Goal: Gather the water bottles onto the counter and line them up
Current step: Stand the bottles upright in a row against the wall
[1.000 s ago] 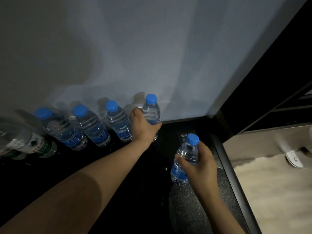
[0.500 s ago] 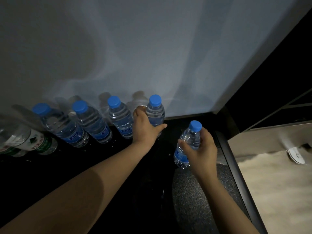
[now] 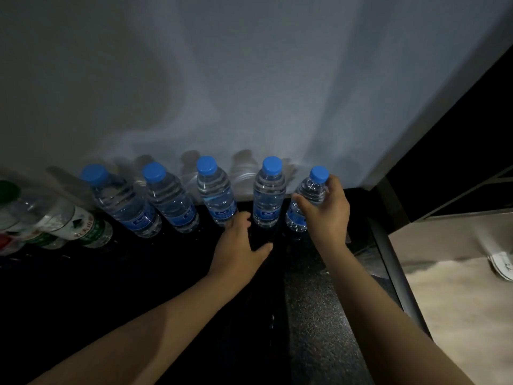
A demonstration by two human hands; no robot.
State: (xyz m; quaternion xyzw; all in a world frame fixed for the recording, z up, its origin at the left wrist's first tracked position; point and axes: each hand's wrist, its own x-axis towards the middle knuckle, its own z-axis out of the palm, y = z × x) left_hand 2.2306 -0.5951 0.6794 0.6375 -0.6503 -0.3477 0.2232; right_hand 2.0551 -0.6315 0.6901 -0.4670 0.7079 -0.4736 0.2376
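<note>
A pale wall [image 3: 249, 79] fills the upper view, and below it runs a dark, glossy surface [image 3: 125, 279] that ends at a raised edge on the right. Four blue-capped water bottles [image 3: 216, 195] stand upright on the surface in a row hard against the wall, evenly spaced; using the wall as a backstop looks like the way the line is kept straight. To their left, some green-labelled bottles [image 3: 80, 226] stand in a looser cluster, blurred at the frame's edge.

The left hand [image 3: 238, 245] lies low over the surface just in front of the third and fourth bottles, its fingers [image 3: 236, 220] relaxed and spread, holding nothing. It is likely there to steady or nudge the neighbours. Whether the fingertips touch the third bottle's base cannot be told.

The right hand [image 3: 327, 215] holds a fifth bottle [image 3: 308, 195] at the right end of the row, just beside the fourth, with fingers [image 3: 301, 200] curled round its shoulder under the blue cap [image 3: 319, 174]. The high grasp leaves the base free to be set down; it leans slightly, and whether the base has met the surface is unclear.
</note>
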